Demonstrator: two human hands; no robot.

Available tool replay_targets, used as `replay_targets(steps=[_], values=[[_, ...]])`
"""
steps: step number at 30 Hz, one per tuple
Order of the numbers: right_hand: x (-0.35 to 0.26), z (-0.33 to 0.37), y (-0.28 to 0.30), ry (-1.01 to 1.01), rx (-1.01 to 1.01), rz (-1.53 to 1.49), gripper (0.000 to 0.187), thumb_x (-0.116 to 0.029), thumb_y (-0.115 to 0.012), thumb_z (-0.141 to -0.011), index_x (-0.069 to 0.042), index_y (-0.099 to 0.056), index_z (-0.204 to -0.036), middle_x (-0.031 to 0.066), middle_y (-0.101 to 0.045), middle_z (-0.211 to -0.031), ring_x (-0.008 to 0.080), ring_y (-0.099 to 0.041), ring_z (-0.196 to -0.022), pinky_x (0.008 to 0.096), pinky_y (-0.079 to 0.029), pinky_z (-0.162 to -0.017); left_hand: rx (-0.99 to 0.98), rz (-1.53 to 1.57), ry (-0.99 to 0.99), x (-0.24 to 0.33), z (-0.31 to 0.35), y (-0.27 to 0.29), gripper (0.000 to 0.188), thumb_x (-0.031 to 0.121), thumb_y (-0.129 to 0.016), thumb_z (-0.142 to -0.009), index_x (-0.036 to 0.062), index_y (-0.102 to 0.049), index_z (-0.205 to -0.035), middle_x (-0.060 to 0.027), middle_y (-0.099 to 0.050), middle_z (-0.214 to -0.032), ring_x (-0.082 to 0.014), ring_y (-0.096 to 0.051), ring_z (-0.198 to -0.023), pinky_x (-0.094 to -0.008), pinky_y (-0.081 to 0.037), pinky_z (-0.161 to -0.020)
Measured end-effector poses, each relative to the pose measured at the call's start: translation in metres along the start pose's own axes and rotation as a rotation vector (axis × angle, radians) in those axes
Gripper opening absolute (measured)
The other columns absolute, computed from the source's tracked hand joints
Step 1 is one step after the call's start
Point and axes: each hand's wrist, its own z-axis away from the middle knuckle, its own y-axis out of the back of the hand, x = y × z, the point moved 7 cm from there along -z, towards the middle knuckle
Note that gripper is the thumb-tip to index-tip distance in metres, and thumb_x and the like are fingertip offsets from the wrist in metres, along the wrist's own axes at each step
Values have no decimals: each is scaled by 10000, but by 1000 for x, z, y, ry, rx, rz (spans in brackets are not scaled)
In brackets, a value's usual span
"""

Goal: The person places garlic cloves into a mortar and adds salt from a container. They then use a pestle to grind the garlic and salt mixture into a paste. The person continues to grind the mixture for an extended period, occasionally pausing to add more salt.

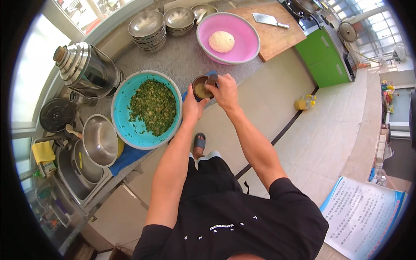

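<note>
At the counter's front edge, my left hand [193, 107] is wrapped round the side of a small dark brown mortar [195, 82]. Inside the mortar lies a greenish-brown ground mass [201, 90]. My right hand [226, 92] grips a brown pestle [212, 79] whose lower end is at the mortar's mouth. Left of the mortar stands a turquoise basin [119, 99] with a chopped green filling [154, 106] spread in it. A pink basin [242, 45] beyond my hands holds a pale round lump of dough [221, 41].
A cleaver [265, 19] lies on the wooden cutting board [277, 41] at the far right. Stacked metal bowls [147, 27] stand at the back. To the left are a large metal pot [89, 65], a steel bowl [102, 138] and the sink [69, 169]. Yellow bottles [304, 102] stand on the floor.
</note>
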Motion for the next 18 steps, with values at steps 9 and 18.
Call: replay_targets(steps=[9,18], values=[[-13,6,-4,-59,-35,-60,288,-201,-922,-769,-100,-838,-1025,144,-707,-862,329,-668,-859,449,-558,-769,-1,-2,-27,-4,1,2,900,181,-881,-871,69,-385,-1614,-224,-648,-1472,-417,-631,-1350,-481,-529,-1069],[2,11,-6,-65,-21,-68,300,-216,-923,-762,-89,-832,-1017,119,-747,-899,312,-670,-869,432,-564,-805,17,-58,30,-20,3,-2,1021,236,-886,-878,41,-287,-1682,-250,-618,-1513,-418,-614,-1378,-471,-511,-1114]])
